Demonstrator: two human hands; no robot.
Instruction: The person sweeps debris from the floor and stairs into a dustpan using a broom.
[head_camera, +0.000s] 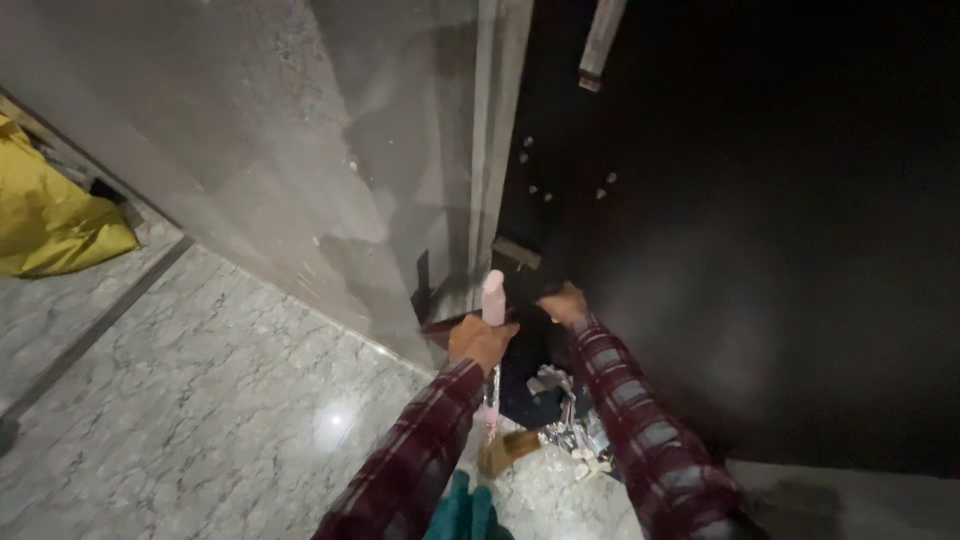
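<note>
My left hand is closed around a long pink handle that stands nearly upright; its lower end reaches the floor by a brown brush-like head. My right hand is a fist at the edge of a dark opening, just right of the handle; whether it holds anything cannot be made out. Both sleeves are dark red plaid. The hands are close together in front of a grey metal frame post.
A glass panel runs diagonally at left. Marble floor tiles spread below. A yellow bag lies far left. Crumpled silvery debris sits on the floor between my arms. The dark area fills the right.
</note>
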